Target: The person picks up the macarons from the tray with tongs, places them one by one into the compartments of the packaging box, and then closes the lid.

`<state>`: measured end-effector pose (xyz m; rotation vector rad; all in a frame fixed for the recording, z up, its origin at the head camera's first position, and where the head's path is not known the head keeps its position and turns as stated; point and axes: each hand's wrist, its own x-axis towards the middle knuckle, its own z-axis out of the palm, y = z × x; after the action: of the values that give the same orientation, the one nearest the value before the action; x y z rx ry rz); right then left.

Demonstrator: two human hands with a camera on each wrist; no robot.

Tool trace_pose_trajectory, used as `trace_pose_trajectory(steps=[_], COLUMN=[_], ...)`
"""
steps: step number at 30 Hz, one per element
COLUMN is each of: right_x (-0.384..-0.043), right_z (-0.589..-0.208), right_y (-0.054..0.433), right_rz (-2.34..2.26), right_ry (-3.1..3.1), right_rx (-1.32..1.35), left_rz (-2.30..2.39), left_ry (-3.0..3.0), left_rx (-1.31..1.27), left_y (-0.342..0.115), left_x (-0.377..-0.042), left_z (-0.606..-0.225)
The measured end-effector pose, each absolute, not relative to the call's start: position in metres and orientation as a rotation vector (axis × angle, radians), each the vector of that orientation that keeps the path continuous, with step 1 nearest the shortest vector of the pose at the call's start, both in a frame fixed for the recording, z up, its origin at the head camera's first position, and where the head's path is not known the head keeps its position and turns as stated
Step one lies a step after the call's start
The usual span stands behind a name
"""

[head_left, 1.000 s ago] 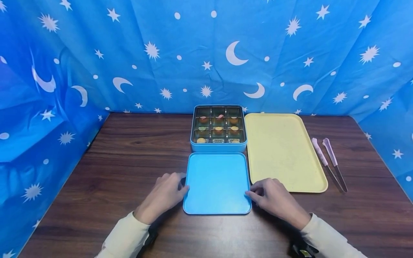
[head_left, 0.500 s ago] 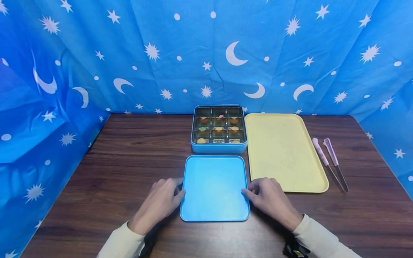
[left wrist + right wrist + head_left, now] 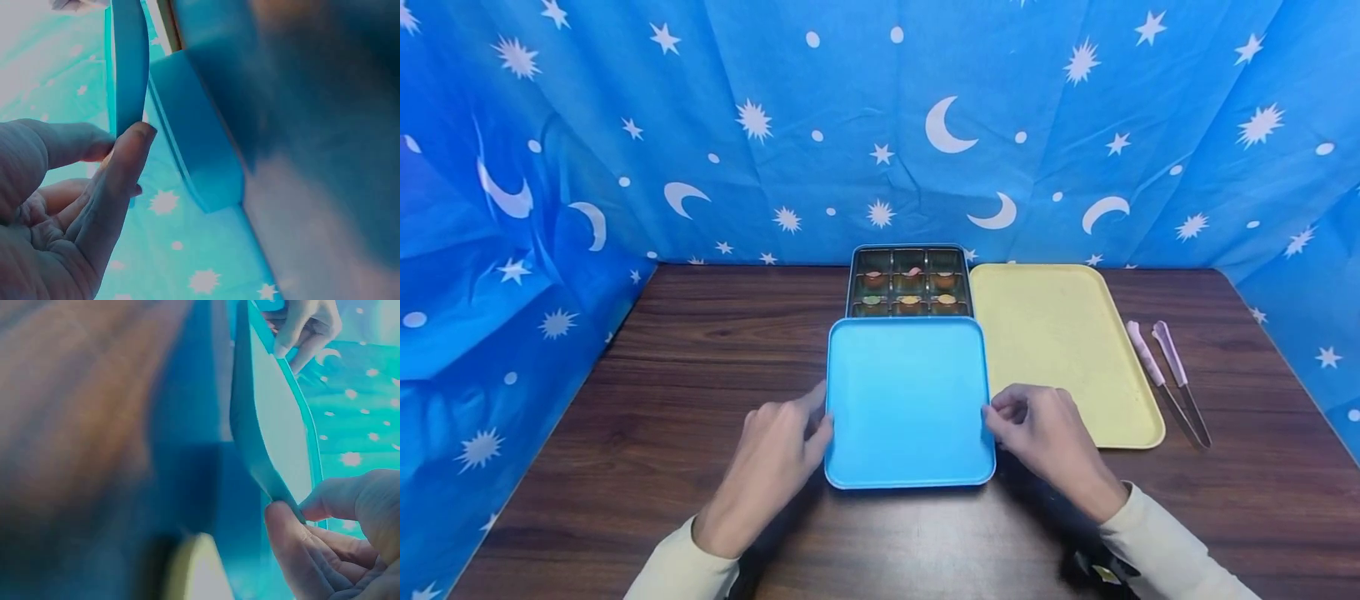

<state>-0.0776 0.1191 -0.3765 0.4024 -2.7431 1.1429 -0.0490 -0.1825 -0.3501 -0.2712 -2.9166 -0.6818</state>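
Observation:
A blue square lid (image 3: 910, 404) is held up off the table by both hands, its far edge overlapping the front of a blue tin (image 3: 857, 283) in the head view. My left hand (image 3: 778, 446) pinches the lid's left rim between thumb and fingers. On the opposite rim my right hand (image 3: 1048, 433) does the same. Seen from the left wrist, the lid (image 3: 130, 69) stands apart from the side of the tin (image 3: 197, 137). Inside the tin, a divided insert holds several small round pieces with pink, green and yellow tops (image 3: 910, 300); its front row is hidden behind the lid.
A pale yellow tray (image 3: 1060, 350) lies right of the tin, close to its side. Farther right are tongs (image 3: 1180, 383) with pinkish handles. A blue curtain (image 3: 880, 125) with moons and stars hangs behind the dark wooden table (image 3: 715, 350).
The lid first slid slightly toward the person. Both hands have since raised it and moved it forward, and it now covers the tin's front row from view.

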Motion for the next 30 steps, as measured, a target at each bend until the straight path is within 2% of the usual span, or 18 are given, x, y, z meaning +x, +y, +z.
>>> trace_pose_trajectory(steps=[17,24,30], right_x=[-0.130,-0.148,-0.158], right_z=[-0.316,-0.308,-0.309], right_y=[0.125,0.123,0.121], right_rz=[1.120,1.112,1.285], right_ry=[-2.374,-2.293,-2.279], right_rx=[0.368,0.336,0.332], left_rz=[-0.704,-0.896,-1.138], left_ry=[-2.545,-2.574,-2.627], left_rx=[-0.336,-0.316,-0.329], left_y=[-0.156,-0.152,-0.151], left_x=[-0.107,-0.125,-0.135], left_z=[-0.306,-0.294,-0.285])
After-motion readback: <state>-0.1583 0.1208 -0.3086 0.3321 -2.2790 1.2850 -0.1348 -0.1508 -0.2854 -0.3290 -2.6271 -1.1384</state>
